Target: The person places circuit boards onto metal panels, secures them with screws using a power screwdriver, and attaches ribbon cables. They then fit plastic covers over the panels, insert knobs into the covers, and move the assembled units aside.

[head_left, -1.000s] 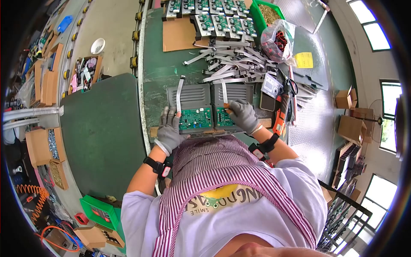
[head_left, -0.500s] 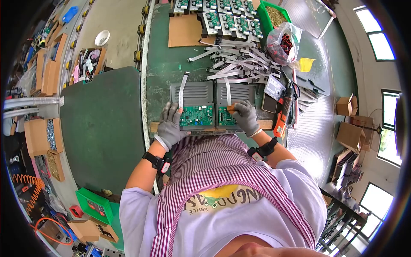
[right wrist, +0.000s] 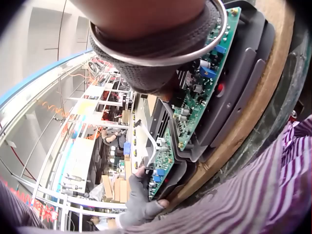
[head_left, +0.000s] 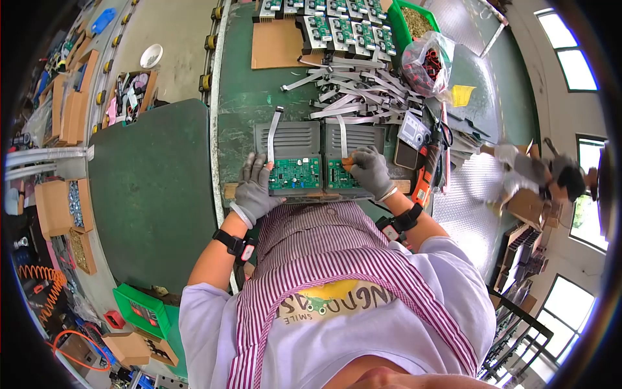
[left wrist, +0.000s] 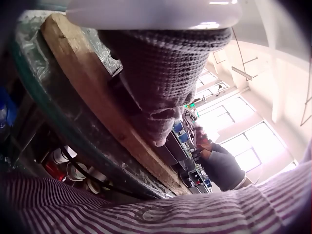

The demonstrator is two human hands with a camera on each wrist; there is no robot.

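Note:
Two grey slotted housings (head_left: 304, 136) lie side by side, each with a green circuit board (head_left: 295, 174) in its lower part and a flat grey ribbon cable (head_left: 275, 133) running upward. At the left housing's outer edge rests my gloved left hand (head_left: 254, 188), fingers extended and thumb spread; the right wrist view shows this hand (right wrist: 139, 202) at the board's end. My gloved right hand (head_left: 372, 172) bends its fingers over the right board beside its ribbon cable (head_left: 343, 137). An orange-brown piece shows at its fingertips, and whether they pinch it cannot be told.
Beyond the housings lie a heap of ribbon cables (head_left: 356, 91), rows of boards on heatsinks (head_left: 343, 32) and cardboard (head_left: 277, 47). At right are an orange-black tool (head_left: 426, 176), a phone (head_left: 406, 156) and a bag (head_left: 424, 65). A wooden strip (left wrist: 105, 102) edges the bench.
Both hands keep nearly the same places, with the right fingers staying at the right board. A blurred person has appeared at the far right. The whole head view has shifted slightly.

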